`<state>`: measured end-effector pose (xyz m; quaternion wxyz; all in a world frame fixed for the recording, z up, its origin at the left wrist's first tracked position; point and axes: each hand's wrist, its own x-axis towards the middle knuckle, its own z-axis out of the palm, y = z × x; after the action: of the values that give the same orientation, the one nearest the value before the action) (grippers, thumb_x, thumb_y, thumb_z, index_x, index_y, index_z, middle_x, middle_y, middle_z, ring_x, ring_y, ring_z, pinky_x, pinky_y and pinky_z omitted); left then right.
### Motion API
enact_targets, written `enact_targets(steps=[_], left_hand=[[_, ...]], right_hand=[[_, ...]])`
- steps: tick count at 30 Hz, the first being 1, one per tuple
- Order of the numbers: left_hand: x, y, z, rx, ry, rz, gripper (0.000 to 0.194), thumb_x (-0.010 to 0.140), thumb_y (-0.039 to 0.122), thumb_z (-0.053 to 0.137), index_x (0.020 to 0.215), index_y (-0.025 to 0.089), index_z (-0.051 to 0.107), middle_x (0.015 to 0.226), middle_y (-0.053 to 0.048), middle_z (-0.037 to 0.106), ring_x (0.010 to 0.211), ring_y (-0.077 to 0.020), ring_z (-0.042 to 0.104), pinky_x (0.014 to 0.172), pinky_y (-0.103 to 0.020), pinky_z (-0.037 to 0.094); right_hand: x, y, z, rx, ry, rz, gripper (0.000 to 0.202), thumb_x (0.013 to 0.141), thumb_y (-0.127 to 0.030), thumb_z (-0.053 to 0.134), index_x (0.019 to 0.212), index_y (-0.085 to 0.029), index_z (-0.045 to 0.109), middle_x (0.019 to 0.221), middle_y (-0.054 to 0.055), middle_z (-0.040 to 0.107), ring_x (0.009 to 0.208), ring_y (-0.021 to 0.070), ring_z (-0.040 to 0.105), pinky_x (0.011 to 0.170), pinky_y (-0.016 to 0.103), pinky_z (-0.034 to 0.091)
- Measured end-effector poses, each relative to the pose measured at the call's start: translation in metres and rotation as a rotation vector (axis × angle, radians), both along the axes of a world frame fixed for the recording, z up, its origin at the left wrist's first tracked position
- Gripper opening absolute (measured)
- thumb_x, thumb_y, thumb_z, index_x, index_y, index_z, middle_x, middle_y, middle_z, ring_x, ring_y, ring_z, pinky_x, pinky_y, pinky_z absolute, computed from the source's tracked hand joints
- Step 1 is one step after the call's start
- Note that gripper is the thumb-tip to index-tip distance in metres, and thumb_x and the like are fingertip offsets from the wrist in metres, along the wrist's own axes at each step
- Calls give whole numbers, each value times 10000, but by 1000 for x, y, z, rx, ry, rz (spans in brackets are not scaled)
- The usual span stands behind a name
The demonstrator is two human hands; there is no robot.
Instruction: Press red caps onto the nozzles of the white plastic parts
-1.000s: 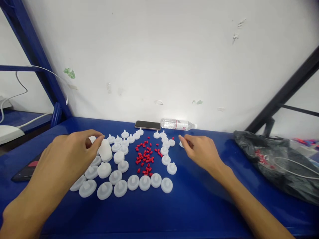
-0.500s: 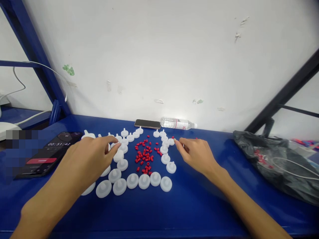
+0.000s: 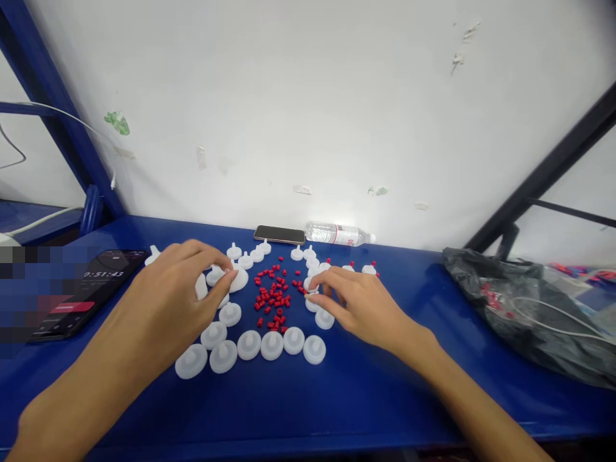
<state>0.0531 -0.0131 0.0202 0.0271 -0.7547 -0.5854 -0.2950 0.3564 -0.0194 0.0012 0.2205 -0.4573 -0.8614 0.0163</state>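
Observation:
My left hand (image 3: 185,282) has its thumb and index finger pinched on a white round disc (image 3: 240,280) with a short spout. More white spouted discs (image 3: 230,314) stand under and around it. My right hand (image 3: 366,301) hovers over the right-hand column of discs, thumb and index finger slightly apart, nothing visible between them. Close to those fingertips are a few small red caps (image 3: 301,289). Between the hands lies a loose heap of red caps (image 3: 273,296). Beyond the right hand, a few discs (image 3: 369,269) carry red caps on their spouts.
A phone with a running timer (image 3: 91,289) lies at the left. Against the wall are another phone (image 3: 279,235) and a clear plastic bottle (image 3: 339,233) on its side. A black plastic bag (image 3: 471,289) with red pieces sits at the right, on the blue table (image 3: 269,410).
My right hand has moved left, from the outer discs toward the red caps, exposing capped discs behind it. My left hand has taken hold of a disc. The view has shifted slightly.

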Motion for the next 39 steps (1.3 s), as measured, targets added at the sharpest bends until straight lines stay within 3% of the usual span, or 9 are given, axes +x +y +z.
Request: enact_targets(steps=[3,7,12,18,23,26,30,34,39], left_hand=[[3,-3,1,-62,-280,-93,291,927,558,584,958,284,680,1284,-35,810,829,-237,800,645,-326,565],[5,-3,2,-144,-514,-158,351,938,634,655,1008,291,644,1179,-20,834,969,-248,807,783,-323,629],[10,-6,10,-45,-437,-101,376,1022,596,497,990,292,717,920,-1,773,807,-230,701,711,-331,548],[16,-10,3,-81,-411,-102,452,1083,538,313,945,272,651,807,-8,638,739,-222,619,707,-381,498],[16,-8,-13,-245,-468,-87,476,1069,514,367,1394,290,633,1003,-31,690,695,-199,673,606,-343,539],[16,-4,-17,-276,-480,-164,661,985,677,518,1507,288,627,1045,-58,749,681,-219,729,617,-362,598],[23,-2,-15,-305,-525,-192,644,828,689,720,1328,287,785,1026,-55,841,785,-278,795,705,-380,649],[36,-4,-16,-328,-490,-254,497,827,638,723,1154,292,866,1102,-53,875,870,-302,819,764,-402,662],[48,-7,-22,-336,-498,-305,432,818,577,725,1107,296,879,975,-43,884,750,-270,804,651,-359,641]], right_hand=[[-8,1,7,-15,-72,125,131,1097,-306,685,1170,-242,773,1092,30,810,995,197,724,804,308,485],[-24,10,13,-49,-189,282,97,1073,-239,714,1088,-233,809,1039,21,830,986,202,693,808,332,510],[-40,24,12,-121,-296,425,116,1070,-200,708,1103,-207,819,1070,30,843,1022,209,692,888,339,519],[-44,26,2,-126,-364,355,160,1096,-210,664,1059,-178,816,1016,41,835,985,219,706,876,366,487],[-40,22,3,-89,-324,326,124,1083,-179,680,1023,-172,788,1006,56,814,972,220,712,878,373,478],[-30,20,7,-85,-110,259,143,1105,-145,616,1085,-178,754,1034,58,806,939,206,723,840,344,511],[-17,17,7,-64,452,165,200,1103,-243,656,1282,-230,744,1112,39,833,972,181,778,868,310,577],[-21,13,-3,-195,794,133,102,1023,-308,773,1085,-268,843,1066,14,865,983,191,814,870,300,619],[-32,11,-15,-356,934,152,100,914,-319,887,984,-258,849,947,-3,865,902,185,831,819,275,633]])
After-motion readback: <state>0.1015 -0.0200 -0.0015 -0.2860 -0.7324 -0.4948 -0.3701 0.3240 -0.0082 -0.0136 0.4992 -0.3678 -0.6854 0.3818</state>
